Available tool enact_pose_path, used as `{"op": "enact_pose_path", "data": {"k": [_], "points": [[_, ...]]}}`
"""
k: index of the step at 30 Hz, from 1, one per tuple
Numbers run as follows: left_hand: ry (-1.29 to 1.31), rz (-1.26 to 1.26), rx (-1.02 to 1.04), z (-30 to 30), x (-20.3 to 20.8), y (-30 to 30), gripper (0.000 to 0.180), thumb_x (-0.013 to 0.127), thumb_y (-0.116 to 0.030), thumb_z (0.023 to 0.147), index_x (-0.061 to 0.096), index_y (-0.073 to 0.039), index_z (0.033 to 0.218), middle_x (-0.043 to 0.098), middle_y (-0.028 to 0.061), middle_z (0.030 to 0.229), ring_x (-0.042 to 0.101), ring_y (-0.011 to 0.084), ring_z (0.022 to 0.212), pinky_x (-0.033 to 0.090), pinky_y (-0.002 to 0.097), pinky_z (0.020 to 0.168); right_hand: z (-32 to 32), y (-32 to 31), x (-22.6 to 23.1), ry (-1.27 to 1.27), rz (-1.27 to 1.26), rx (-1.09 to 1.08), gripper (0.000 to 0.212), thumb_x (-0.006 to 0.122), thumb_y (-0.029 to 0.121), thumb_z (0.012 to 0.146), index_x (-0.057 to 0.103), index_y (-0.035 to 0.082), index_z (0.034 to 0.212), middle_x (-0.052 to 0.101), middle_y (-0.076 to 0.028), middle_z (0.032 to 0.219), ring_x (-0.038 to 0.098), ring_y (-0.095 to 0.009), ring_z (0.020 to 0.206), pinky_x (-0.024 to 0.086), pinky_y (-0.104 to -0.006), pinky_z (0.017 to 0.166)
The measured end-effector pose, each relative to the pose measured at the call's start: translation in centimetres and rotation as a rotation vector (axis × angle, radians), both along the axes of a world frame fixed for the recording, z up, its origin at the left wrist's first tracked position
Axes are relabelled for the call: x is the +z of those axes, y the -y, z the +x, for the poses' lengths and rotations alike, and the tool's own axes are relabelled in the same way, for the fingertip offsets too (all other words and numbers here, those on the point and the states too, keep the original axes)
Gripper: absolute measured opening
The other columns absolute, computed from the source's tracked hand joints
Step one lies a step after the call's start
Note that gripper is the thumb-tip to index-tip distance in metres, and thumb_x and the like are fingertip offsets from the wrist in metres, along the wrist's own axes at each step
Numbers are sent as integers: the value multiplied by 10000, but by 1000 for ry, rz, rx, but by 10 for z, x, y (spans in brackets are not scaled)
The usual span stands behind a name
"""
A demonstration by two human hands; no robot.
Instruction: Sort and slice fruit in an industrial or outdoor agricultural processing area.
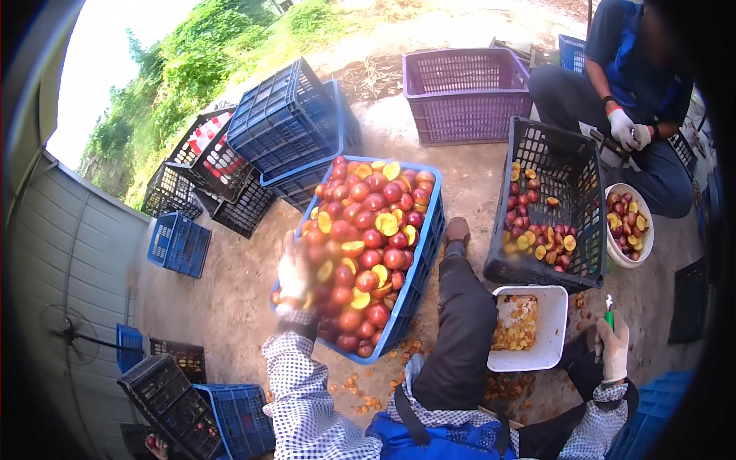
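Observation:
A large blue crate [408, 307] stands in front of me, heaped with dark red plums [373, 202], some cut open to show yellow flesh. My left hand [293, 270], in a white glove, is over the crate's left side against the plums; motion smears its fingers, so I cannot tell whether it holds one. At the lower right, my gloved right hand [616, 346] is closed round a green-handled tool [609, 318] with a short metal tip pointing up. Between that hand and the blue crate sits a white basin [553, 330], holding small orange-brown pieces, perhaps pits [515, 322].
A black crate [571, 176] with whole and cut plums stands at right, beside a white bucket [642, 259] of cut plums. A seated co-worker [644, 92] wears white gloves. A purple crate [468, 107] is behind; stacked blue crates [280, 115] stand left. Orange scraps litter the floor.

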State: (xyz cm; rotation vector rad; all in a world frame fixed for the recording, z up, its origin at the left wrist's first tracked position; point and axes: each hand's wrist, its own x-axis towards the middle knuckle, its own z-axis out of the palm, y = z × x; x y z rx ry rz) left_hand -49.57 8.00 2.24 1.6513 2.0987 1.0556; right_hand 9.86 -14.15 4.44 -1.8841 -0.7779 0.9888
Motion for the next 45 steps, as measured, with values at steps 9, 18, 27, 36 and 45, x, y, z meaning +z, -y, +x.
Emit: {"op": "enact_pose_path", "data": {"k": [9, 18, 27, 36, 45], "points": [[337, -124, -809, 285, 39, -64, 422, 640, -199, 927, 596, 52, 1263, 676, 157, 1091, 634, 240, 1034, 489, 343, 907, 37, 25, 60, -106, 253, -234, 401, 553, 352, 953, 575, -36, 1051, 473, 6, 599, 394, -67, 409, 295, -228, 378], [-742, -482, -1607, 486, -144, -129, 339, 716, -294, 825, 698, -117, 1114, 717, 165, 999, 684, 354, 957, 539, 434, 830, 54, 39, 36, -337, 182, -511, 347, 543, 266, 906, 564, -56, 1033, 477, -34, 520, 407, -120, 369, 323, -257, 351], [-1233, -752, -1558, 510, -279, -114, 596, 785, -379, 727, 623, -152, 1254, 574, 219, 1271, 620, 404, 1134, 539, 468, 929, 71, 40, 29, -511, -34, -454, 339, 609, 104, 781, 607, -94, 1057, 539, -56, 577, 468, -119, 459, 373, -253, 462], [-1414, -622, -1561, 498, -264, -111, 543, 582, -565, 841, 703, -201, 1225, 687, 133, 1225, 654, 300, 1153, 494, 445, 1002, 78, 40, 63, -555, 11, -191, 351, 588, 202, 1001, 574, -37, 1257, 478, 13, 728, 450, -68, 600, 369, -230, 544], [234, -829, -1395, 537, -181, -110, 235, 739, -86, 756, 622, -8, 944, 687, 91, 813, 656, 189, 618, 537, 286, 584, 50, 47, 16, -494, 274, -129, 256, 574, 193, 1007, 631, 73, 1226, 544, 40, 815, 472, -36, 614, 356, -205, 514]]}}
